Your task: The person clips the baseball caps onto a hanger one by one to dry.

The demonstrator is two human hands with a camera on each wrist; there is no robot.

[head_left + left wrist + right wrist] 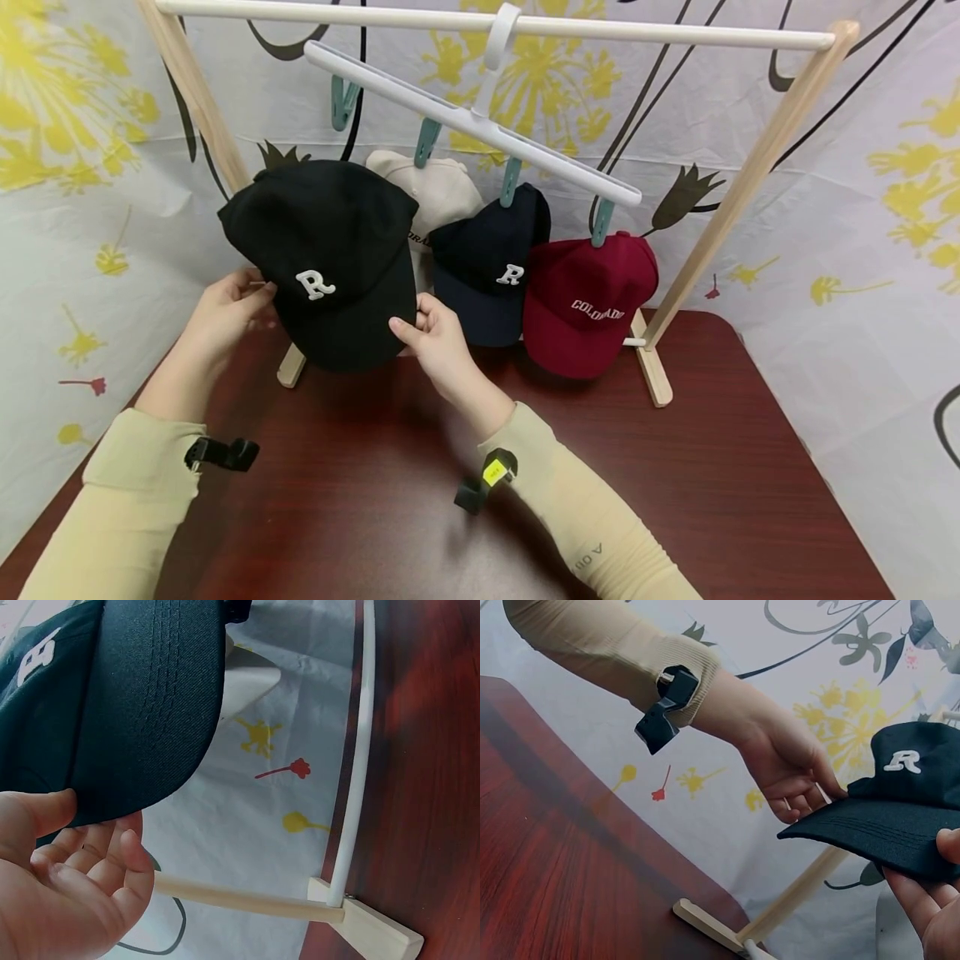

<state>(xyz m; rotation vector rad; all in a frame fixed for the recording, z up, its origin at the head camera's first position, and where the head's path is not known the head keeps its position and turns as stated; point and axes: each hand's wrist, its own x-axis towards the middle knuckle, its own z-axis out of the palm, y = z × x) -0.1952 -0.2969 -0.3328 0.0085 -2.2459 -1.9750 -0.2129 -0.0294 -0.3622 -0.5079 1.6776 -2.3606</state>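
Note:
A black baseball cap [341, 242] with a white R faces forward, held between both hands in front of the rack's left part. My left hand [236, 308] pinches its left side, thumb on top where crown meets brim, as the left wrist view shows. My right hand [442, 342] pinches the brim's right edge, thumb in front and fingers behind. Behind it, a white hanger [420, 102] tilts down to the right. Its leftmost teal clip [343, 102] holds nothing. The other clips carry a cream cap [435, 193], a navy cap [483, 250] and a red cap [588, 300].
The hanger hooks over the white top bar [660, 33] of a wooden rack, whose right post [750, 183] stands on a dark red table [675, 483]. A patterned cloth [847, 150] hangs behind. The black cap partly covers the cream cap.

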